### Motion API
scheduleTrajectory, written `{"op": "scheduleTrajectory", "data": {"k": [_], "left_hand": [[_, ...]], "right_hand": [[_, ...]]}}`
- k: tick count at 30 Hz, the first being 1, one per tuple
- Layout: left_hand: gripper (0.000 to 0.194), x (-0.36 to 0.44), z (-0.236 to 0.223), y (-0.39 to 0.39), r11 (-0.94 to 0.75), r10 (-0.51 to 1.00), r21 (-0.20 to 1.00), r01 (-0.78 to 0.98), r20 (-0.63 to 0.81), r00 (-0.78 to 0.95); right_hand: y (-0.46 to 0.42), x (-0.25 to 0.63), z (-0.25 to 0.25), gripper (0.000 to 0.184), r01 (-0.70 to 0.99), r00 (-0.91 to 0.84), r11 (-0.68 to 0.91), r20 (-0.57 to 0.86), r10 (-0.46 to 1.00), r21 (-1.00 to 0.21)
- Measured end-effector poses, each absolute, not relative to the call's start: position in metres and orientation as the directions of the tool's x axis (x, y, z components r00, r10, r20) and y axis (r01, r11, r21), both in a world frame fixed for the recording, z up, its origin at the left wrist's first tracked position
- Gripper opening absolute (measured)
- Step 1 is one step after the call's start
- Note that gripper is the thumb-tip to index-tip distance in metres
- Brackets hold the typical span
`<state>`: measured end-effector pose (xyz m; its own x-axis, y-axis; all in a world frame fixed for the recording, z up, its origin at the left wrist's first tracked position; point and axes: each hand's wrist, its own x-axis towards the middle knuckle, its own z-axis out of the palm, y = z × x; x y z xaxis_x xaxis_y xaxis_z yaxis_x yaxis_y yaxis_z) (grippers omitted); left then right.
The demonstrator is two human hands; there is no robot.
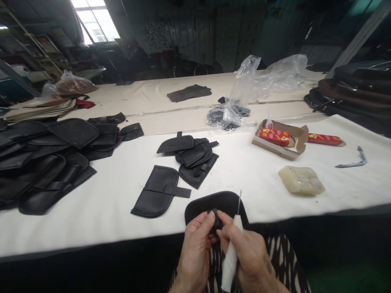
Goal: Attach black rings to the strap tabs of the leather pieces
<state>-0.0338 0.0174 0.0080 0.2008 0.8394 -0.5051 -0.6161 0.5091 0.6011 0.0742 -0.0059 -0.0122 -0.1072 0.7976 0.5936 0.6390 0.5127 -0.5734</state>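
My left hand (pixel 197 240) and my right hand (pixel 247 252) meet at the table's near edge. Both pinch a small black strap end (pixel 216 219) on a black leather piece (pixel 214 202) that hangs over the edge. The right hand also grips an awl (pixel 233 244) with a white-wrapped handle, its thin metal tip pointing up. A flat black leather piece with a strap (pixel 157 191) lies just left of the hands. A small pile of similar pieces (pixel 191 156) sits farther back.
A large heap of black leather pieces (pixel 45 162) fills the left of the white table (pixel 106 203). A pale wax block (pixel 301 180), an open cardboard box (pixel 281 138), a red packet (pixel 325 139) and a metal tool (pixel 354 160) lie right. Plastic bags (pixel 244 93) sit behind.
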Motion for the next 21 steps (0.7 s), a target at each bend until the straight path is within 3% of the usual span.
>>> {"op": "scheduleTrajectory", "data": {"k": [12,21], "left_hand": [[0.018,-0.033,0.008,0.018,0.507,0.837,0.612,-0.607,-0.518,0.176],[0.018,-0.033,0.009,0.019,0.511,0.841,0.663,-0.547,-0.518,0.156]], "right_hand": [[-0.008,0.074,-0.017,0.014,0.607,-0.077,0.544,0.639,0.766,-0.579],[-0.010,0.096,0.007,0.009,0.436,-0.009,0.385,0.424,0.906,-0.814]]}}
